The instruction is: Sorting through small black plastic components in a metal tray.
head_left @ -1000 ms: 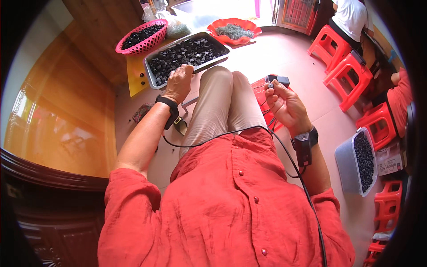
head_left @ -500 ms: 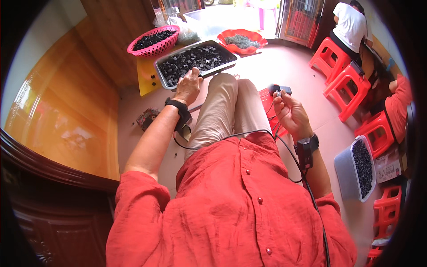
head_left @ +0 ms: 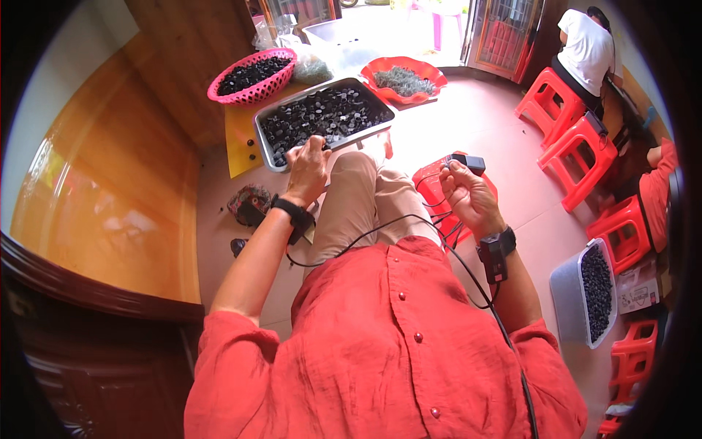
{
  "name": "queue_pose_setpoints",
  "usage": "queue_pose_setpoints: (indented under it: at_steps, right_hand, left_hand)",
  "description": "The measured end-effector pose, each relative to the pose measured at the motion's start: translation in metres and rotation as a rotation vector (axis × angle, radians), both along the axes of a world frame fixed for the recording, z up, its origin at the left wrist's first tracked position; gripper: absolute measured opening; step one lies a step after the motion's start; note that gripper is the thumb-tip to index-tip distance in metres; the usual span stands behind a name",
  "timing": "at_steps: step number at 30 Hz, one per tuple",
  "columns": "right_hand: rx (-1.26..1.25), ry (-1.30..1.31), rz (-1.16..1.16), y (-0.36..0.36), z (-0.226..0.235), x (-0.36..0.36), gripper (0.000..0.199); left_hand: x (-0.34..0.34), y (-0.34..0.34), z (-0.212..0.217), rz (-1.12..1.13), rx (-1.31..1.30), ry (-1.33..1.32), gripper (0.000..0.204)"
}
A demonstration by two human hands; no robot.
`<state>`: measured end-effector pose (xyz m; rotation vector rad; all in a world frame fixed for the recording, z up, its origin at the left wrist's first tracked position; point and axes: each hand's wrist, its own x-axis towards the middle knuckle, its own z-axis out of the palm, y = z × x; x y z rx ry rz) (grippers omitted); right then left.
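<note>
1. At the right hand (head_left: 472, 197), thumb and forefinger are brought together at the tips, and a small grey piece (head_left: 448, 164) seems to be pinched there; its shape cannot be made out.
2. That piece could be dropped, since only the fingertips appear to be used on it.
3. At the left hand (head_left: 308, 175), the fingers are half curled at the near rim of the metal tray (head_left: 369, 132); whether anything is gripped cannot be told.
4. Black discs (head_left: 322, 110) are spread through the tray, just beyond the left fingers. Some could be swept over the near rim by a backward drag, or the tray tipped by a heavy press there.
5. A black cable (head_left: 365, 234) is slung across the lap and could be snagged if the forearms were spread.
6. Beside the tray, two loose dark pieces (head_left: 250, 143) are seen on a yellow surface (head_left: 238, 162); they could be knocked to the floor by a stray sleeve.
</note>
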<state>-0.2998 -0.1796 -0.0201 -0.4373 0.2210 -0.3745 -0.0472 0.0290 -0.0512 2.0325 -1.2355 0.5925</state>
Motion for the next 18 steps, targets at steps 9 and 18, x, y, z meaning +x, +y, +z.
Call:
queue_pose_setpoints:
  at_steps: [9, 18]
  right_hand:
    - [0.024, 0.133, -0.060, -0.052, -0.016, 0.041, 0.013]
    - [-0.520, 0.264, -0.027, -0.030, 0.025, 0.111, 0.019]
  left_hand:
    - [-0.002, 0.001, 0.004, 0.129, 0.089, -0.062, 0.023]
    - [-0.002, -0.006, 0.009, 0.204, 0.164, 0.007, 0.025]
